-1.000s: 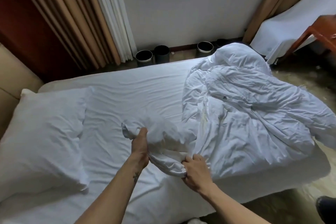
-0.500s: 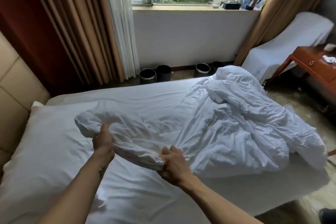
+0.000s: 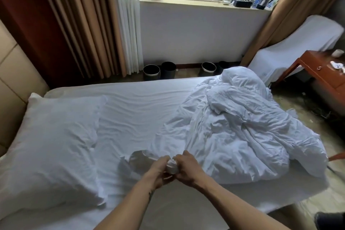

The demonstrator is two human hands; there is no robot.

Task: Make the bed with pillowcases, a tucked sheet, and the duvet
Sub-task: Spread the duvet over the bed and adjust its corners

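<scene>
- At six o'clock: left hand (image 3: 157,169) and right hand (image 3: 189,168) meet, fingers curled tight round a bunched corner of the duvet (image 3: 242,132).
- Its crumpled bulk lies at three o'clock on the sheet (image 3: 140,110); pillow (image 3: 52,136) at nine o'clock.

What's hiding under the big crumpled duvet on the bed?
The duvet lies on the white sheet, which shows beside it. Anything else beneath the heap is covered.

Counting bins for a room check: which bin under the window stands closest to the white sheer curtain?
The leftmost bin, silver-rimmed, just below the white sheer curtain; the other three stand further right.
</scene>
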